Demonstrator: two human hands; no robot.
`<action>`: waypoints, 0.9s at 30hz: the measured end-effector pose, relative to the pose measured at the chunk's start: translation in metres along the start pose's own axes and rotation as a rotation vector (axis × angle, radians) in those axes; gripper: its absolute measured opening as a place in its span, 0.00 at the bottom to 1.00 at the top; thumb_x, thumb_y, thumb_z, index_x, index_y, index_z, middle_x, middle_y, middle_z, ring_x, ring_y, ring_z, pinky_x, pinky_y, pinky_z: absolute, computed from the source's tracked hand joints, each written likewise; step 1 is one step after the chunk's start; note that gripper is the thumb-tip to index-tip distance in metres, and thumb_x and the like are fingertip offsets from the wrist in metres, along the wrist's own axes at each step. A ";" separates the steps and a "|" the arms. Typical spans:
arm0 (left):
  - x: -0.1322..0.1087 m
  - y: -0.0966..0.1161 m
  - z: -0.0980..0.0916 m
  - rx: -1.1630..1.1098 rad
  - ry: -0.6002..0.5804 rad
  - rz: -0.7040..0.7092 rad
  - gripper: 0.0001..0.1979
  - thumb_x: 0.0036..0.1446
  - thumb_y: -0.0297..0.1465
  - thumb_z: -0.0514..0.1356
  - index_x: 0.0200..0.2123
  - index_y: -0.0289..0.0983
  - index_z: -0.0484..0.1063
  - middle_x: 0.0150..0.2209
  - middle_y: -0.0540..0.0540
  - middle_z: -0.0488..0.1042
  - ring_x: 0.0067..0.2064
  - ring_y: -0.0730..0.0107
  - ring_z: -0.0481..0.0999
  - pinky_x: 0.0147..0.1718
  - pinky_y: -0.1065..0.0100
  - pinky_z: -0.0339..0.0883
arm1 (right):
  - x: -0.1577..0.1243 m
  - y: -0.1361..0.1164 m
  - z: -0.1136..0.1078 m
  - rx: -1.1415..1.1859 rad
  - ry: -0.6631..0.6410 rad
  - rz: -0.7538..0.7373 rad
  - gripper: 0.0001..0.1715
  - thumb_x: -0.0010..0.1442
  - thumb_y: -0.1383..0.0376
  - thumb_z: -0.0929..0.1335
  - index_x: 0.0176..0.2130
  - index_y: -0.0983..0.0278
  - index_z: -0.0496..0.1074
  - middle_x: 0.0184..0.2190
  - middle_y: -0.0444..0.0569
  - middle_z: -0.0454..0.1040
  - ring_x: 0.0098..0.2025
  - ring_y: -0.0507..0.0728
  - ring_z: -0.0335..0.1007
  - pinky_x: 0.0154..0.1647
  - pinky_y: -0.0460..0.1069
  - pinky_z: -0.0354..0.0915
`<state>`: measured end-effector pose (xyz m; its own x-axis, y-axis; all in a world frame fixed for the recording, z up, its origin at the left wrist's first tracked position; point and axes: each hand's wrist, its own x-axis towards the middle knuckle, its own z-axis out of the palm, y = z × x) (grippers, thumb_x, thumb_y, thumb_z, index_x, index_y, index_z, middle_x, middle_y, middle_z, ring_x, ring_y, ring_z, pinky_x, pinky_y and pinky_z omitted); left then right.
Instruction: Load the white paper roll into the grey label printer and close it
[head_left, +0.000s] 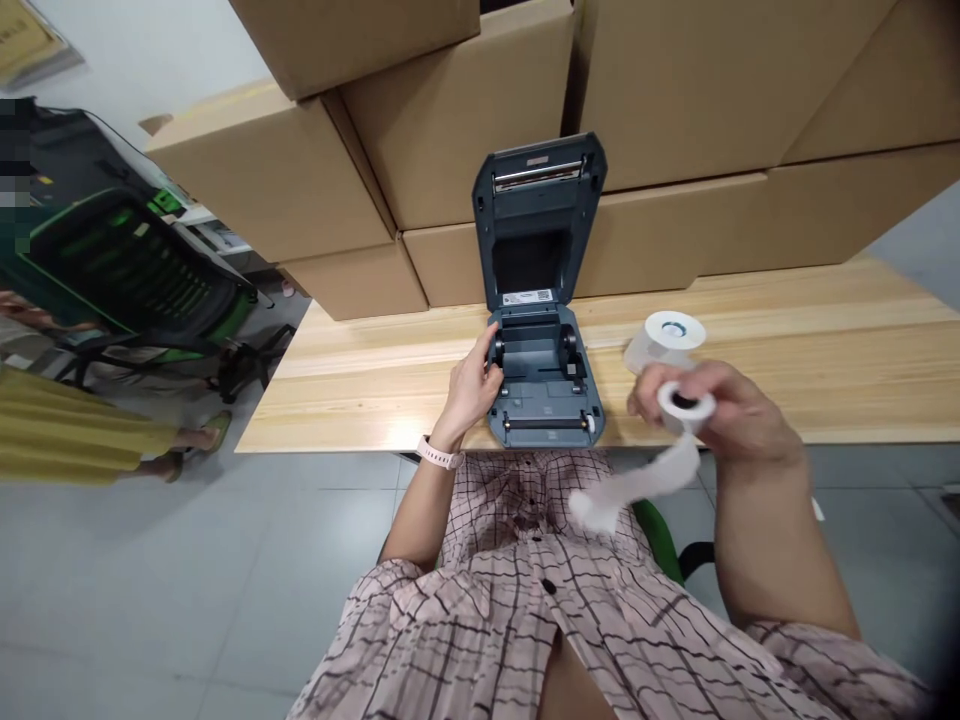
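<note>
A dark grey label printer (536, 300) stands on the wooden table (750, 350) with its lid swung up and its roll bay bare. My left hand (472, 385) rests against the printer's left side, fingers curled on the edge near the left roll holder. My right hand (712, 405) is closed around a small, nearly used-up white paper roll (686, 403), and a loose strip of paper (637, 485) trails down from it over my lap. A fuller white label roll (667, 340) stands on the table just behind my right hand.
Stacked cardboard boxes (450, 130) line the back of the table behind the printer. To the left stand a black and green mesh chair (127, 270) and another person's legs in yellow cloth (75, 440). Grey tiled floor lies below.
</note>
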<state>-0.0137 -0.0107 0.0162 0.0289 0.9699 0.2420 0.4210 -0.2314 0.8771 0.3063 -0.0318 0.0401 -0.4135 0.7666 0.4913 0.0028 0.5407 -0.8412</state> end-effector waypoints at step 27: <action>-0.005 -0.002 0.002 -0.049 0.038 -0.045 0.32 0.58 0.25 0.57 0.66 0.46 0.73 0.41 0.46 0.83 0.28 0.73 0.70 0.29 0.70 0.62 | 0.052 0.060 0.043 -0.751 0.120 0.285 0.31 0.69 0.64 0.62 0.68 0.66 0.67 0.65 0.65 0.74 0.64 0.73 0.73 0.62 0.72 0.70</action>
<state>-0.0131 -0.0150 0.0125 -0.0237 0.9761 0.2162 0.3764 -0.1917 0.9064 0.2463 0.0252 0.0055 -0.2042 0.9188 0.3379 0.7210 0.3746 -0.5829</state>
